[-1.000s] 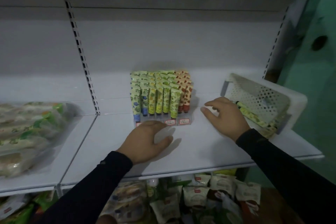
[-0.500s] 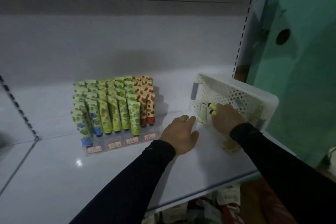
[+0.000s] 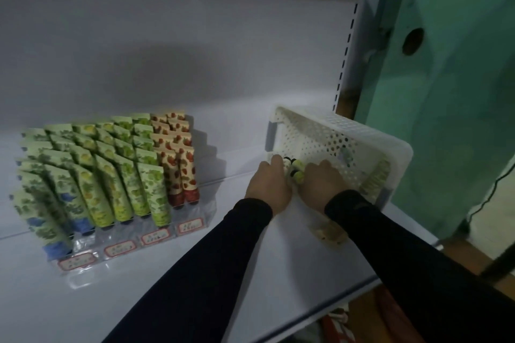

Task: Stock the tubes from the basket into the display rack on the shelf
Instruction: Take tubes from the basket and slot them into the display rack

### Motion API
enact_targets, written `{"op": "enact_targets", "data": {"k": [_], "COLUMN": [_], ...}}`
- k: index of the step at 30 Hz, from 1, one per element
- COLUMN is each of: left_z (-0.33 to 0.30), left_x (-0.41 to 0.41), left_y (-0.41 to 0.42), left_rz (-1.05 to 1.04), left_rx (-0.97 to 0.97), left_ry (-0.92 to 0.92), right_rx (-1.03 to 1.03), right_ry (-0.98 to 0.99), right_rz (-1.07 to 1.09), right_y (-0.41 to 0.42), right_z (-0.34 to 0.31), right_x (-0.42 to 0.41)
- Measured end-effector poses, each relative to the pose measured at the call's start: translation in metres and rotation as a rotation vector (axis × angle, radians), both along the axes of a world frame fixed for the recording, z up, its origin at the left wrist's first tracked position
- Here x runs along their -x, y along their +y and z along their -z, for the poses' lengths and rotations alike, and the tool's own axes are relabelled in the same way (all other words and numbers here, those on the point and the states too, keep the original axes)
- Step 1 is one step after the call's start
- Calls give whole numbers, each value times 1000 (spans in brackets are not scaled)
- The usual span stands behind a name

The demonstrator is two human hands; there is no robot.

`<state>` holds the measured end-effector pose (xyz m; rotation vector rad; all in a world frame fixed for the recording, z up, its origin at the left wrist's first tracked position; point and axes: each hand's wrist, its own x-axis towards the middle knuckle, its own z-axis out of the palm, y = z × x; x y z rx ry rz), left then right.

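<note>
Both our hands are in the basket (image 3: 362, 131), which lies tipped on its side on the shelf (image 3: 167, 273), mouth toward us. Our left hand (image 3: 269, 185) and right hand (image 3: 320, 182) sit knuckle to knuckle, w/ a small bunch of tubes (image 3: 295, 171) between them; fingers curl round the bunch, though which hand truly holds it we can't tell. One more tube (image 3: 376, 179) leans against the basket wall right of our right hand. A loose tube (image 3: 330, 232) lies on the shelf just under our right wrist. Well left of our left hand stands the display rack (image 3: 133, 242), rows packed w/ upright tubes. Bare shelf lies btwn rack and left hand. Shelf edge runs close below our forearms; a green wall (image 3: 459, 92) is beyond the basket.
</note>
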<state>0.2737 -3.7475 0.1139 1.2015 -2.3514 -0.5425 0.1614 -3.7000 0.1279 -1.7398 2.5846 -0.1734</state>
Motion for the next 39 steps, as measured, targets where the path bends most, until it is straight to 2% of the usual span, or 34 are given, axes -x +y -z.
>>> {"op": "enact_targets", "data": {"k": [5,7,9,14,17,21,24,26,30,34,39], "left_z": [-15,-20,-21,-21,-20,-18,-15,-12,-4,0,-1], "left_x": [-23,-33,-44,-74,-92,-112,-123,-131,-149,-169,-210], "left_y": [11,19,28,52,68,91,107,115,122,125,118], "left_rz": [-44,-54,-60,-102,-113,-72,-8,24,5,-49,-128], "left_rx": [-159,-201,-284,-384,-409,-537,-621,-601,-484,-506,-463], "left_ry": [-201,-226,-153,203,420,627,703,708,616,654,656], "right_rx": [84,85,80,170,270,261,230,207,133,95,174], "right_ry": [-82,-98,-143,-347,-639,-1213,-1439,-1539,-1476,-1499,-1513], "right_rz": [-9,-36,-61,-96,-108,-66,-25,-36,-76,-118,-175], "right_y": [5,9,16,41,62,86,95,99,99,98,95], "right_z": [-1,-4,-7,-19,-30,-36,-32,-28,-18,-16,-25], "right_x": [-9,-15,-19,-26,-37,-65,-87,-100,-123,-133,-137]}}
